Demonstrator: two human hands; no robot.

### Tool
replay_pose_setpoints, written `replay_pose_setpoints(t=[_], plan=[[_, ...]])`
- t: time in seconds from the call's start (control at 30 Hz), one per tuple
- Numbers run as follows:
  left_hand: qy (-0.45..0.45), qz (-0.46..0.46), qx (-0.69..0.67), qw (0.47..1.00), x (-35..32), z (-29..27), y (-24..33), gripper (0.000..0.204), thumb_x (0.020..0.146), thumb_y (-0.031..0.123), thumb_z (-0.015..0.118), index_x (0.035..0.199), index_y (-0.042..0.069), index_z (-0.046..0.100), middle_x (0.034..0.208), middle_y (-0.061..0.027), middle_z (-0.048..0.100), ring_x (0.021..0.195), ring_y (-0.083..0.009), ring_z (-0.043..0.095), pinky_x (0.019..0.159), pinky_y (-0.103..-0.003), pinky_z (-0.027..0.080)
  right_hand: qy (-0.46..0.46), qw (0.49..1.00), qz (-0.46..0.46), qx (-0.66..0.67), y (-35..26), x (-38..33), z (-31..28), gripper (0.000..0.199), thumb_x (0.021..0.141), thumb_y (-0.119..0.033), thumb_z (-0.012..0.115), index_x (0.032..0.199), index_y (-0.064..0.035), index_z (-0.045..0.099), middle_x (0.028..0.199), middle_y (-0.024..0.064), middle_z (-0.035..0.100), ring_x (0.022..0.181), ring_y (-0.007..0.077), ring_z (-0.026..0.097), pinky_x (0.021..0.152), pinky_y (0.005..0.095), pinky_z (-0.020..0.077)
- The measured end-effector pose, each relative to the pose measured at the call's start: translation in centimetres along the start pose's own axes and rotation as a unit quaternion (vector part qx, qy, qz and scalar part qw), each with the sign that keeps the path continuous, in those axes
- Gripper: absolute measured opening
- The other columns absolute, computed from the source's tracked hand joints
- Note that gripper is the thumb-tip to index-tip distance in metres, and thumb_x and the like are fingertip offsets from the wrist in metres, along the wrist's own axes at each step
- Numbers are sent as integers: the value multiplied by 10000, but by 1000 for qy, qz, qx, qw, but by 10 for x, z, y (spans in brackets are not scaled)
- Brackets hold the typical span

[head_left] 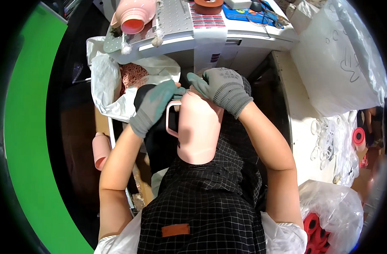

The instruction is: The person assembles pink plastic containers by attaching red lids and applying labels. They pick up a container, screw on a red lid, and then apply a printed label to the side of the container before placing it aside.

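Observation:
A pale pink jug [198, 131] with a looped handle lies tilted on my lap, its flat base toward me and its far end partly covered by my hands. My right hand [222, 88], in a grey knitted glove, is closed over the jug's far end. Beside the handle, my left hand [154, 106] wears a grey-green glove with a bare fingertip showing. Its fingers are drawn together near the jug's top; whatever they hold is hidden.
Ahead, a white worktable [172, 41] carries another pink jug [134, 16] and an orange-brown tape roll [208, 6]. A white sack [103, 80] of pink scraps stands left, above a pink bottle-shaped part [101, 150]. Right are a large plastic bag [337, 63] and bagged red rolls [314, 233].

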State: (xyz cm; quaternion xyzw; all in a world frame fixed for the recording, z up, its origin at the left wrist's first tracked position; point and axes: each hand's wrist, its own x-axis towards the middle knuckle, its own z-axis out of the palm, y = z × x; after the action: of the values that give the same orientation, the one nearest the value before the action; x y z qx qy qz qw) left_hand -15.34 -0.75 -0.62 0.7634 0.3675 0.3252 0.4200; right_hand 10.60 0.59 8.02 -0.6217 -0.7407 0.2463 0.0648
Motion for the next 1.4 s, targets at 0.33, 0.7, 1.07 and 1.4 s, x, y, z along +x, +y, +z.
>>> replay_pose_setpoints(t=[0.33, 0.7, 1.07, 1.4], plan=[[182, -182, -314, 914, -63, 26, 17, 518, 1124, 350, 439, 1461, -40, 495, 1393, -215, 632, 1246, -271, 648, 1064, -401, 517, 90, 914, -75, 388, 62, -56, 13, 280, 827, -204, 807, 716, -12, 635, 711, 11, 596, 661, 136, 567, 653, 295, 462], [172, -212, -198, 941, -125, 109, 69, 233, 1088, 87, 489, 1202, -50, 639, 1027, -151, 704, 933, -208, 696, 862, -326, 554, 142, 809, -2, 571, 113, -234, 56, 1055, 666, -292, 1010, 1510, -26, 436, 1491, 145, 531, 1343, 296, 555, 1163, 460, 426], [330, -29, 74, 941, -73, 81, 39, 277, 985, 77, 651, 1228, -53, 624, 1102, -183, 674, 1015, -351, 669, 922, -436, 544, 123, 944, -102, 288, 77, -228, 60, 962, 660, -262, 996, 1494, -41, 571, 1529, 200, 518, 1385, 343, 548, 1153, 453, 444], [134, -43, 508, 850, 0, 67, 38, 373, 850, 144, 675, 1223, 139, 674, 1319, -90, 588, 1265, -322, 539, 1067, -502, 406, 170, 967, -115, 149, 61, -232, 79, 865, 629, -245, 996, 1404, -97, 643, 1453, 261, 552, 1237, 413, 616, 1002, 480, 539]])
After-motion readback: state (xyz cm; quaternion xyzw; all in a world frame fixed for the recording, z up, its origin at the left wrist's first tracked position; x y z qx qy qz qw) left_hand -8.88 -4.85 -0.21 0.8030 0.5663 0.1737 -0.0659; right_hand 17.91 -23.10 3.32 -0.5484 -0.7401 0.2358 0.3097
